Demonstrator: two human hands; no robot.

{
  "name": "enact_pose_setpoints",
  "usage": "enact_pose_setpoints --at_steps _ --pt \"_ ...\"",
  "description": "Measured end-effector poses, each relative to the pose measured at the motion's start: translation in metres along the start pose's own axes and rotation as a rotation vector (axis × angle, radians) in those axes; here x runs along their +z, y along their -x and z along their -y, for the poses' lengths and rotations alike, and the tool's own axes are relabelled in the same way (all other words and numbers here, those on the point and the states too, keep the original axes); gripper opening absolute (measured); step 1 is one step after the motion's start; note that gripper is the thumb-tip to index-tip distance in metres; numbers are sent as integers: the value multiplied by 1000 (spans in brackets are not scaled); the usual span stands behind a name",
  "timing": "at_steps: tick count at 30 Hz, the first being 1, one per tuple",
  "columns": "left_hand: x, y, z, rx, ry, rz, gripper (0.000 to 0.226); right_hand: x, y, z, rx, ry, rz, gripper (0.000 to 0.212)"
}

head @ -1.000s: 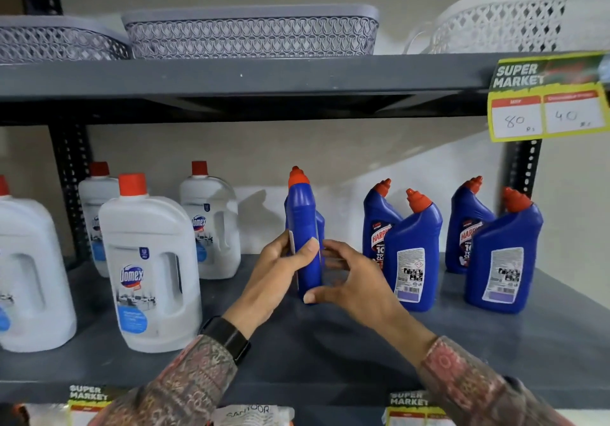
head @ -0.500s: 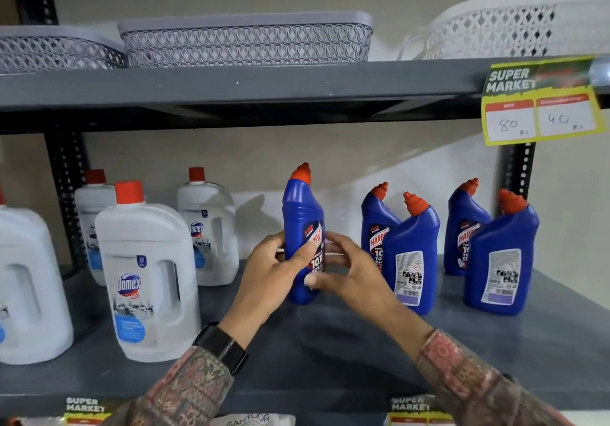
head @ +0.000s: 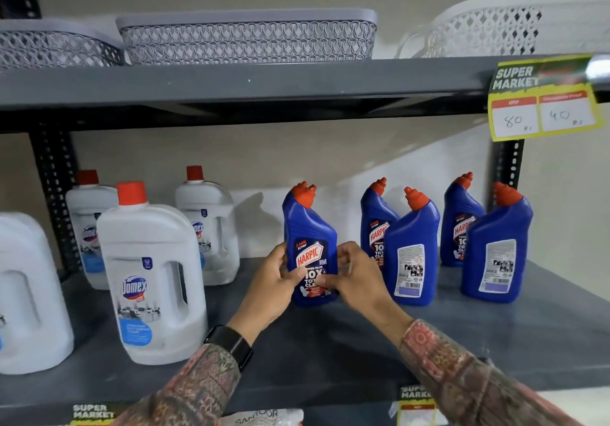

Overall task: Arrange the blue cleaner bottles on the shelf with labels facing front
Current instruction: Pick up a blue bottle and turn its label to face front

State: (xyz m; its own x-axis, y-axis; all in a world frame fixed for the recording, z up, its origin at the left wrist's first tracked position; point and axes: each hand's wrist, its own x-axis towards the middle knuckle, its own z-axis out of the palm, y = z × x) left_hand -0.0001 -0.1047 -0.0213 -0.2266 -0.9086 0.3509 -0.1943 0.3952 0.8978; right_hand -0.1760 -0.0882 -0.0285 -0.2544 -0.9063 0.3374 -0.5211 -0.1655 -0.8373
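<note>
While both hands grip, blue bottle (head: 310, 244) upright, Harpic label frontward.

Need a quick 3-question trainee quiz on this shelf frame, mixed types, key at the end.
1. True or false: the held blue bottle shows its Harpic front label.
2. How many blue bottles on the shelf show back labels? A) none B) two C) four
3. Fill in: the left hand and right hand grip the bottle by its ____.

Key: 1 true; 2 B, the front-row bottle and the rightmost bottle; 3 sides.
</note>
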Motion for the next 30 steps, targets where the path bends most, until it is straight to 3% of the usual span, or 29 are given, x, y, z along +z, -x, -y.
enact_pose_setpoints --at_steps 12,15,18,21,25,27,30 --pt "-6 6 11 -61 -110 108 50 -3 17 2 62 10 50 57" --pt "-11 15 10 -20 -114 -95 52 -18 27 1 40 17 -15 62" --pt "-2 31 0 120 -124 -322 32 -47 39 -4 -41 30 -123 55" --pt "26 43 -14 188 -60 -232 18 -78 46 -16 -129 11 -288 45" --pt "81 38 -32 190 -144 4 25 -113 47 -43 -149 -2 -481 43" --pt "106 26 -41 161 -195 83 38 -128 40 -60 -116 43 -445 49" --pt "137 -1 -45 31 -79 145 60 -147 24 -80 38 -4 -187 63"
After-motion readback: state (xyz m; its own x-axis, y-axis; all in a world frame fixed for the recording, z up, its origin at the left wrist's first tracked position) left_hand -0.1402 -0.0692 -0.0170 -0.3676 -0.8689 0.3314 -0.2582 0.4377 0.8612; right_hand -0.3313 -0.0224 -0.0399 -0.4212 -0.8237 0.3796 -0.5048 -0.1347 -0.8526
